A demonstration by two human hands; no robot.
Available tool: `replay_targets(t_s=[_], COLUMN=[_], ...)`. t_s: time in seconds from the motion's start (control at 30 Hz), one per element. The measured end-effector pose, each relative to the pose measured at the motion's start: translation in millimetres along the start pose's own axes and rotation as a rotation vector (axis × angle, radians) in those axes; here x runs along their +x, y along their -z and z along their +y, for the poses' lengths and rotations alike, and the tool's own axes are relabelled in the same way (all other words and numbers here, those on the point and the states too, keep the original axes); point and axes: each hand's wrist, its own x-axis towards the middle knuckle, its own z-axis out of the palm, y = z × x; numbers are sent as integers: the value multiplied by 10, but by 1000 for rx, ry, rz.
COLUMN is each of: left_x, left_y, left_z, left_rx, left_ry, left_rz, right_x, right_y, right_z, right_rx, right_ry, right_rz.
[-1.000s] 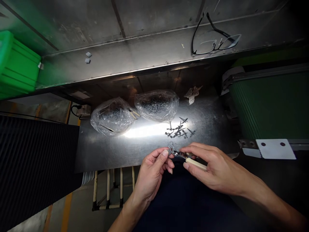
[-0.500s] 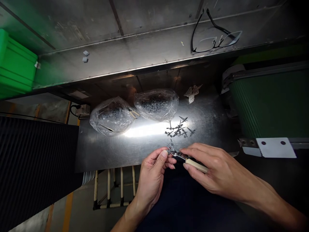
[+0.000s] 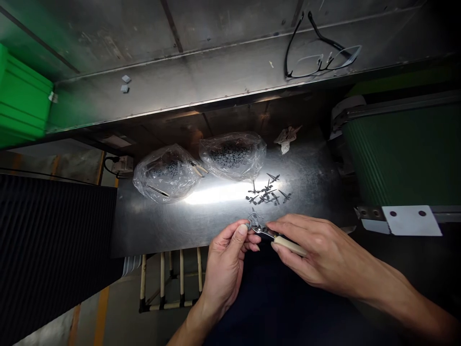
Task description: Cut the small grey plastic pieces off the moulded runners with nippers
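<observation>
Between the thumb and fingers of my left hand (image 3: 230, 250) is a small grey plastic part (image 3: 248, 224), mostly hidden by the fingertips. My right hand (image 3: 317, 250) is closed round the cream handles of nippers (image 3: 291, 246). Their metal jaws point left and meet the grey part at my left fingertips; I cannot tell whether they touch it. Just beyond my hands, several dark plastic sprues (image 3: 267, 194) lie in a loose pile on the steel table (image 3: 162, 235).
Two clear plastic bags of small dark pieces stand behind: the left bag (image 3: 165, 173) and the right bag (image 3: 233, 154). Spare pliers (image 3: 199, 169) lie between them. A crumpled tissue (image 3: 287, 139) is further right. Glasses (image 3: 320, 65) rest on the shelf; a green conveyor (image 3: 406, 154) borders the right.
Both hands, with the grey part and the nippers, have shifted slightly to the left. The pile and the bags stay as they were.
</observation>
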Motion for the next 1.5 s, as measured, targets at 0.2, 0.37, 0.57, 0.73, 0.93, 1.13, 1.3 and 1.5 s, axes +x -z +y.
replay_targets(t_s=[0.2, 0.37, 0.57, 0.73, 0.93, 1.13, 1.3, 1.5], left_x=[21, 69, 163, 211, 208, 229, 318, 454], left_y=[44, 125, 199, 143, 123, 151, 149, 126], left_z=[-4, -35, -91, -112, -130, -190, -219, -70], left_rx=[44, 6, -73, -98, -61, -5, 55, 256], left_ry=[-13, 12, 119, 182, 228, 242, 211, 65], left_rz=[35, 66, 91, 33, 66, 52, -19, -50], right_x=[22, -33, -114, -48, 106, 78, 118, 327], right_y=[-40, -125, -683, -1074, -1288, -1191, -905, -608], right_z=[15, 332, 1544, 2262, 2521, 2435, 2007, 1172], right_rx=[71, 199, 111, 71, 220, 452, 757, 1154], right_ry=[-14, -235, -890, -1176, -1274, -1154, -856, -531], right_rz=[-9, -84, -18, 148, 279, 439, 433, 91])
